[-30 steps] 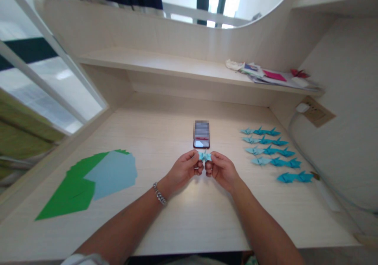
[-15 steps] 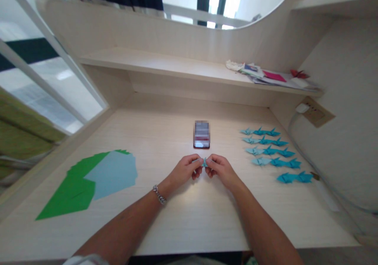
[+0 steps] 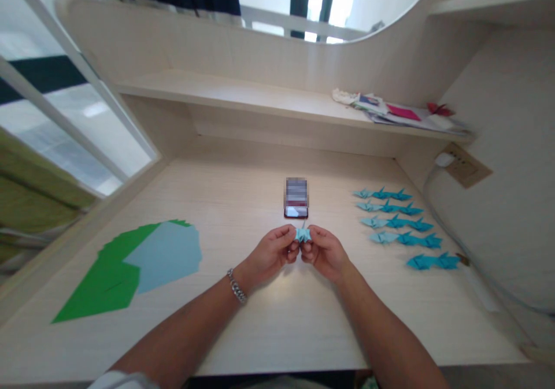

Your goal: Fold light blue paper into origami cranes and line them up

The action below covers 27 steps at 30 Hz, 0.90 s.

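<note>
A small light-blue origami crane (image 3: 303,234) is held over the middle of the desk. My left hand (image 3: 277,245) pinches its left side, and my right hand (image 3: 323,247) grips the right side, thumbs on top. One thin point of the folded paper sticks up between the hands. Just beyond them lies a phone (image 3: 296,198) with a lit, blurred screen. To the right, several finished blue paper cranes (image 3: 395,221) are lined up in rows, lighter ones at the left ends of most rows.
Green paper sheets (image 3: 99,285) and light-blue sheets (image 3: 171,256) lie fanned on the left of the desk. A shelf (image 3: 243,97) crosses the back, with papers (image 3: 403,113) on its right. A cable (image 3: 459,241) runs from the wall socket (image 3: 468,166) down the right side.
The hands have drawn slightly apart and the paper crane between them has spread wider, showing more of its folds and an upward point. Everything else stays put.
</note>
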Motion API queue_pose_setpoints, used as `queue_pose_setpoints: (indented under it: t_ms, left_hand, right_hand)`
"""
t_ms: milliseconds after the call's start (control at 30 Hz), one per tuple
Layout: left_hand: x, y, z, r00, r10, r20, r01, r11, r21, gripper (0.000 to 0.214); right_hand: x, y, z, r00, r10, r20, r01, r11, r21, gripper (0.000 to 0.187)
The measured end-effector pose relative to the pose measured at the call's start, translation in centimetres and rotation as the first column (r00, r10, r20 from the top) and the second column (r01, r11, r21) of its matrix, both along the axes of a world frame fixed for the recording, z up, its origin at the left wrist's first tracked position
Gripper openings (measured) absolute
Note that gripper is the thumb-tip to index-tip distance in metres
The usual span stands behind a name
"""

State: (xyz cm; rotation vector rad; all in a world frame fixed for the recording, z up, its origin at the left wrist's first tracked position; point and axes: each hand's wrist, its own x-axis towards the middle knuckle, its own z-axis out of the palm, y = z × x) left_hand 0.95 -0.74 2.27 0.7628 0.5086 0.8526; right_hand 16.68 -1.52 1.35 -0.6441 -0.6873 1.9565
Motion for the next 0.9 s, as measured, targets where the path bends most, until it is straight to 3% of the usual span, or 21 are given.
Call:
queue_pose_setpoints:
  t_ms: [367,600,900]
  left_hand:
    - [-0.11,-0.06,-0.66,0.995,-0.047,0.086,0.048,0.999,-0.007,0.024]
    - [-0.27,0.14,-0.52,0.995,-0.019,0.102,0.019,1.000,0.001,0.022]
    - [-0.19,0.19,-0.40,0.999,0.009,0.050,-0.010,1.000,0.016,0.025]
  right_hand:
    - [-0.11,-0.15,0.05,0.999,-0.029,-0.023,0.030,0.999,0.034,0.023]
    - [0.13,0.12,0.13,1.000,-0.005,0.013,0.005,0.999,0.042,0.024]
    - [0.16,0.61,-0.31,0.983,-0.178,0.051,0.179,0.984,-0.023,0.027]
